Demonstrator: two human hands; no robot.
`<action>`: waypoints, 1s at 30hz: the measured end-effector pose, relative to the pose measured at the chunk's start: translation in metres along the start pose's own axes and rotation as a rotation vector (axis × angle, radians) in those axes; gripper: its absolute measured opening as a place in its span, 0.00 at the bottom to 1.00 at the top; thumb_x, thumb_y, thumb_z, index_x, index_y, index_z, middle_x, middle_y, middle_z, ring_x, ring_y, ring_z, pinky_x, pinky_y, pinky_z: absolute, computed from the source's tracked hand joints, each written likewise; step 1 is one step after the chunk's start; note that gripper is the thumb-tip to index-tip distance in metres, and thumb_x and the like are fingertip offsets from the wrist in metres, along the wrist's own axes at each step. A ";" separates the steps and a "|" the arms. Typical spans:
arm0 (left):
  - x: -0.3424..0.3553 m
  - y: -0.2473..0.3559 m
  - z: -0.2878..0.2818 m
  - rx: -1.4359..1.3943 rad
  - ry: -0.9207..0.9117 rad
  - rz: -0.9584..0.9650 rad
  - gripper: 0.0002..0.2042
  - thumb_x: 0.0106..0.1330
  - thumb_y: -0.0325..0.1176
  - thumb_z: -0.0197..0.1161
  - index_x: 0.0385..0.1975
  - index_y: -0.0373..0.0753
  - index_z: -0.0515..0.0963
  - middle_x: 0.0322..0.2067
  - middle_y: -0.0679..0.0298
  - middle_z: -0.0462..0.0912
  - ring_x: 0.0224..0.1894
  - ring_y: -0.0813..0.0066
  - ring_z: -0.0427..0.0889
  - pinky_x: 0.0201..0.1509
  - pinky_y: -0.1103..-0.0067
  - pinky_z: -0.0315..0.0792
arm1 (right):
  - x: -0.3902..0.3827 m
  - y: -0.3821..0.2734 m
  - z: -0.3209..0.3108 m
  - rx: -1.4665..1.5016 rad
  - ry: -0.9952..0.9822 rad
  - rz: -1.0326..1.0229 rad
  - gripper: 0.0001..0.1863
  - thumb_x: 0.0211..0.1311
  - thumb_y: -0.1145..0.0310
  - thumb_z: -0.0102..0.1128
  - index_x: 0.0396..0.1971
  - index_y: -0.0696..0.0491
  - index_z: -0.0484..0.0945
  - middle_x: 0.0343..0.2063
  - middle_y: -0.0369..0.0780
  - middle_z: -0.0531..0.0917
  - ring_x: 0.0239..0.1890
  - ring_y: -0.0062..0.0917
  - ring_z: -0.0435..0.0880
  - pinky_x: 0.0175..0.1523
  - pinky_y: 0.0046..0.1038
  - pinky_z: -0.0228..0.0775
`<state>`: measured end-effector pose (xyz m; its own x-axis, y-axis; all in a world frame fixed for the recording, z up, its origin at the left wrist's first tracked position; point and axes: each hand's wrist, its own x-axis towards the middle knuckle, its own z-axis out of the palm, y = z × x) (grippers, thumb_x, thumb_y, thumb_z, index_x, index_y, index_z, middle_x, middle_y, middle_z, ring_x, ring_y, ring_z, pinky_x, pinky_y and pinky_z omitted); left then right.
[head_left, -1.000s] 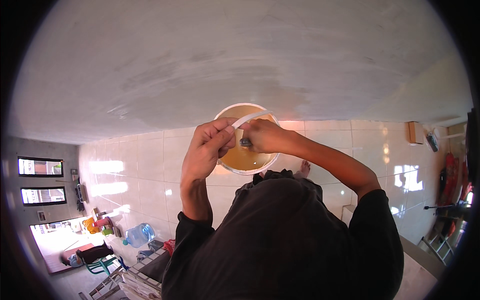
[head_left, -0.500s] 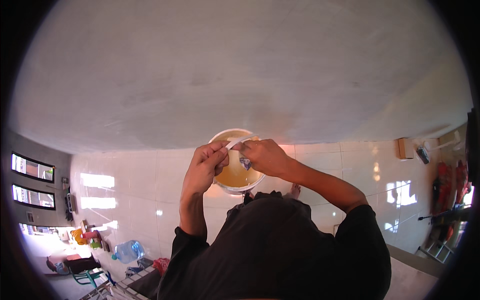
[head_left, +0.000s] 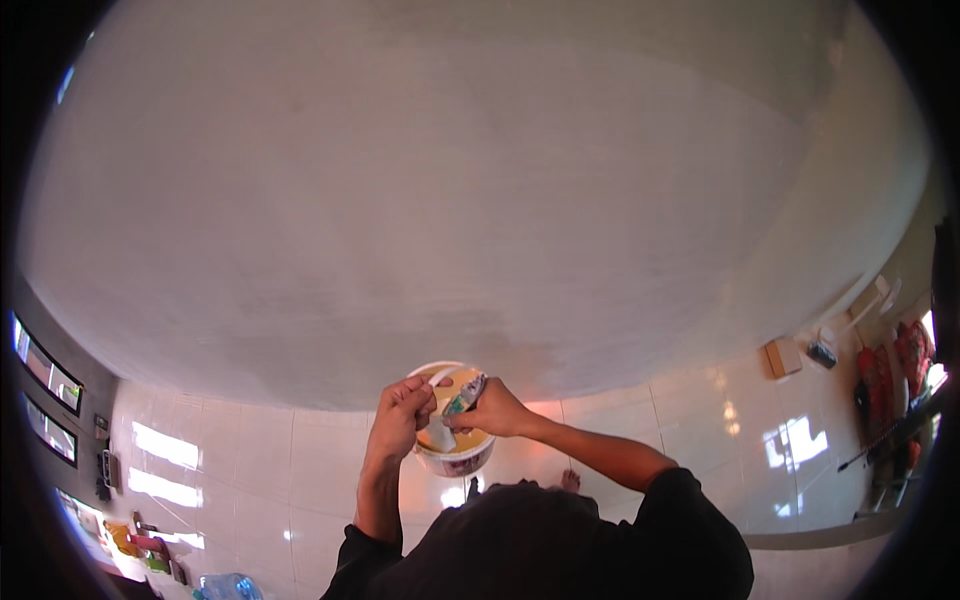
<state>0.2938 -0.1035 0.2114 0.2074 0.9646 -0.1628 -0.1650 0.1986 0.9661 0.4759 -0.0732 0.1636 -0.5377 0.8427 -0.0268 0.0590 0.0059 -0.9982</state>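
Observation:
A round white bucket (head_left: 455, 461) holds yellowish liquid (head_left: 462, 376), close to the foot of a grey wall. My left hand (head_left: 399, 414) is over its left rim, fingers closed on a curved white strip that looks like the bucket's handle (head_left: 441, 375). My right hand (head_left: 496, 409) is at the right side of the opening. Its fingers grip a crumpled silver-and-green thing like a packet (head_left: 466, 394); its exact kind is unclear. Just below it, inside the bucket, shows a pale flat patch (head_left: 437, 434) that I cannot make out.
The large grey wall (head_left: 450, 220) rises right beyond the bucket. Glossy white tiles (head_left: 330, 480) cover the floor, with a bare foot (head_left: 571, 480) near the bucket. A cardboard box (head_left: 781, 357) sits at the right by the wall. A blue water jug (head_left: 228, 586) lies at the lower left.
The view has tilted up toward the wall, so bucket and hands sit lower. My right hand has turned, bringing the silver-and-green thing above its fingers. My left hand still grips the white strip.

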 end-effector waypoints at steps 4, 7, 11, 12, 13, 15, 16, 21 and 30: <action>0.005 -0.005 -0.003 -0.011 -0.046 0.016 0.13 0.68 0.31 0.50 0.43 0.31 0.78 0.17 0.77 0.64 0.15 0.92 0.53 0.18 0.89 0.46 | 0.005 0.010 -0.007 -0.349 0.107 -0.161 0.16 0.48 0.66 0.69 0.38 0.57 0.81 0.25 0.42 0.85 0.27 0.24 0.85 0.34 0.25 0.75; 0.006 -0.006 -0.003 -0.034 -0.070 0.028 0.13 0.68 0.30 0.49 0.43 0.31 0.77 0.18 0.77 0.64 0.15 0.91 0.53 0.18 0.89 0.46 | 0.012 0.024 -0.011 -0.671 0.159 -0.418 0.14 0.51 0.67 0.66 0.40 0.52 0.84 0.29 0.44 0.85 0.27 0.36 0.84 0.34 0.30 0.76; 0.006 -0.013 -0.010 -0.019 -0.054 -0.005 0.12 0.68 0.29 0.49 0.42 0.30 0.77 0.18 0.77 0.62 0.15 0.91 0.54 0.19 0.88 0.47 | 0.022 0.042 -0.020 -0.886 0.123 -0.599 0.18 0.45 0.71 0.65 0.42 0.50 0.80 0.32 0.41 0.83 0.31 0.35 0.84 0.34 0.34 0.77; 0.005 -0.013 -0.011 -0.021 -0.056 -0.020 0.12 0.68 0.29 0.49 0.42 0.30 0.77 0.18 0.77 0.62 0.15 0.91 0.54 0.19 0.88 0.47 | 0.020 0.038 -0.019 -0.872 0.138 -0.616 0.16 0.45 0.72 0.64 0.39 0.51 0.79 0.30 0.41 0.82 0.31 0.36 0.83 0.34 0.36 0.76; 0.005 -0.012 -0.011 -0.024 -0.060 -0.034 0.12 0.68 0.29 0.49 0.42 0.30 0.77 0.18 0.77 0.62 0.16 0.90 0.54 0.19 0.87 0.47 | 0.018 0.036 -0.018 -0.859 0.152 -0.632 0.15 0.44 0.73 0.63 0.36 0.53 0.77 0.28 0.41 0.81 0.31 0.37 0.82 0.34 0.37 0.75; 0.002 -0.006 -0.009 -0.021 -0.060 -0.047 0.11 0.68 0.29 0.49 0.40 0.32 0.78 0.18 0.77 0.63 0.16 0.90 0.54 0.19 0.88 0.48 | 0.015 0.040 -0.018 -0.941 0.154 -0.577 0.19 0.44 0.73 0.65 0.42 0.51 0.79 0.32 0.41 0.83 0.31 0.36 0.84 0.33 0.34 0.76; 0.001 -0.004 -0.007 -0.019 -0.061 -0.054 0.11 0.68 0.29 0.48 0.39 0.33 0.79 0.17 0.76 0.63 0.16 0.90 0.54 0.20 0.88 0.48 | 0.014 0.040 -0.019 -0.980 0.156 -0.549 0.22 0.44 0.72 0.66 0.44 0.50 0.79 0.35 0.41 0.84 0.31 0.35 0.84 0.33 0.32 0.77; 0.005 -0.008 -0.008 0.012 -0.062 0.066 0.13 0.70 0.30 0.47 0.44 0.32 0.78 0.18 0.78 0.62 0.16 0.90 0.53 0.20 0.88 0.48 | 0.003 0.023 -0.011 -0.766 0.386 -0.542 0.15 0.46 0.71 0.67 0.37 0.53 0.81 0.29 0.42 0.85 0.27 0.32 0.85 0.32 0.30 0.76; -0.001 0.001 0.001 0.012 -0.078 0.135 0.14 0.70 0.34 0.49 0.44 0.32 0.78 0.18 0.79 0.60 0.17 0.91 0.53 0.20 0.89 0.46 | -0.010 -0.005 0.009 -0.099 0.103 -0.099 0.12 0.48 0.71 0.68 0.33 0.60 0.80 0.28 0.39 0.85 0.26 0.18 0.83 0.33 0.25 0.74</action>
<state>0.2948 -0.1045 0.2130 0.2584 0.9659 -0.0153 -0.1849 0.0650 0.9806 0.4730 -0.0862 0.1683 -0.4560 0.8862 0.0822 0.0953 0.1404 -0.9855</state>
